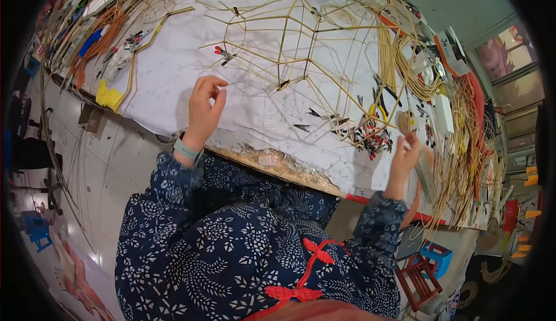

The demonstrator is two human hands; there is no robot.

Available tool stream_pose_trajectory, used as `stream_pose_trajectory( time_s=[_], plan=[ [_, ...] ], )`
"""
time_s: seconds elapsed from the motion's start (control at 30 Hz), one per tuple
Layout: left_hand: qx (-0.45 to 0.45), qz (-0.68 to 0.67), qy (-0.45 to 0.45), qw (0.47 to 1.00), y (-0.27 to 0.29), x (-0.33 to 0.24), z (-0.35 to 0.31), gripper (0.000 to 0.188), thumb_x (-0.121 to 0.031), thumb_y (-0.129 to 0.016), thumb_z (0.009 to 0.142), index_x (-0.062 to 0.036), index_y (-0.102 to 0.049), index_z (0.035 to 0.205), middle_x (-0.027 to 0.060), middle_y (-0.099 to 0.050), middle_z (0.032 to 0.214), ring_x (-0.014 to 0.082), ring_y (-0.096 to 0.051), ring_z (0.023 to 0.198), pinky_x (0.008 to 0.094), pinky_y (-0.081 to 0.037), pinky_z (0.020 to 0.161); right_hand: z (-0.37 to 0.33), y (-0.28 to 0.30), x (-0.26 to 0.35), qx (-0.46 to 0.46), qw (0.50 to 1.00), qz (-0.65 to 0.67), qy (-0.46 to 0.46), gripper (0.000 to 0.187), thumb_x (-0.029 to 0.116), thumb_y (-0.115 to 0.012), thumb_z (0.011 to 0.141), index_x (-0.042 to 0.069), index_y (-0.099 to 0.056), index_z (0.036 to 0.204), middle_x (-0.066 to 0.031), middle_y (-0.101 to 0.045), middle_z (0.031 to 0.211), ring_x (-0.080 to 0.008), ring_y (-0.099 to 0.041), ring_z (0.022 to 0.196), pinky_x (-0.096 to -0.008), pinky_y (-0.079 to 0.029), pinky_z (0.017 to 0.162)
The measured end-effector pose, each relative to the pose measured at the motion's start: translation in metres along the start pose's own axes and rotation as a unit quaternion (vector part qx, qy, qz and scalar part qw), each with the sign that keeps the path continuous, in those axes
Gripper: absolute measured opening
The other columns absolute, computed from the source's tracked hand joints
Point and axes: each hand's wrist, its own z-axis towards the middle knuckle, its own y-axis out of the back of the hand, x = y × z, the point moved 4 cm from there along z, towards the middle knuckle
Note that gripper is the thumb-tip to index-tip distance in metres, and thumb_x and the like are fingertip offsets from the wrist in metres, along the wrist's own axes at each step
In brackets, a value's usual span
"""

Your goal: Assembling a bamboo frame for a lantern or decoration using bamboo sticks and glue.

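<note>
My left hand [207,109] is raised over the white-covered table, thumb and forefinger curled close together. Anything thin between them is too small to make out. At the right, my right hand [405,161] has its fingers closed at the edge of a small brownish roll of tape [405,123]. Beyond both hands stands an angular frame of thin bamboo strips [282,40], its joints held by small black clips. A red-tipped clip [225,54] grips one strip end near my left hand. Left of my right hand lies a heap of red and black clips [370,137], with yellow-handled pliers [379,109] beside it.
Coiled bamboo strips [420,80] crowd the table's right side. More strips, orange cord [98,48] and a yellow cloth [108,95] lie at the left. Loose black clips [302,127] rest mid-table. The worn front edge [278,164] is close to my body. A blue stool [435,257] stands lower right.
</note>
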Motion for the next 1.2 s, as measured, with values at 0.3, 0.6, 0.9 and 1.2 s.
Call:
stream_pose_trajectory(
  time_s=[0.3,0.6,0.9,1.2],
  plan=[
    [0.026,-0.021,0.123,0.992,-0.017,0.083,0.011,0.011,-0.002,-0.059,0.084,-0.0014,-0.064,0.094,0.0069,-0.058,0.093,0.0139,-0.059,0.074,0.0255,-0.048,0.066,-0.096,-0.051,0.071,0.098,0.987,0.124,-0.037,0.027,0.002,-0.063,0.087,0.002,-0.059,0.113,-0.0041,-0.061,0.105,-0.0106,-0.056,0.091,-0.0238,-0.047,0.076],
    [0.039,-0.016,0.110,0.993,-0.019,0.083,0.010,0.008,-0.003,-0.060,0.084,-0.0013,-0.065,0.090,0.0072,-0.058,0.090,0.0137,-0.060,0.074,0.0257,-0.048,0.066,-0.102,-0.080,0.057,0.104,0.985,0.139,0.000,0.029,0.001,-0.063,0.086,0.002,-0.061,0.115,-0.0034,-0.063,0.103,-0.0084,-0.056,0.084,-0.0217,-0.045,0.066],
    [0.041,0.000,0.097,0.994,-0.017,0.075,0.011,0.007,-0.003,-0.060,0.085,-0.0006,-0.065,0.090,0.0022,-0.058,0.083,0.0078,-0.054,0.070,0.0214,-0.045,0.064,-0.106,-0.086,0.064,0.103,0.990,0.094,0.037,0.022,0.003,-0.065,0.087,0.002,-0.066,0.109,0.0010,-0.062,0.091,-0.0046,-0.050,0.072,-0.0200,-0.042,0.062],
    [0.122,0.046,0.040,0.991,-0.025,0.060,0.007,0.021,-0.004,-0.060,0.085,-0.0025,-0.066,0.105,0.0035,-0.063,0.093,0.0107,-0.057,0.074,0.0212,-0.046,0.062,-0.104,-0.087,0.079,0.079,0.986,0.015,0.148,0.027,0.004,-0.066,0.086,0.003,-0.066,0.113,-0.0029,-0.064,0.087,-0.0084,-0.053,0.070,-0.0221,-0.044,0.062]
  ],
)
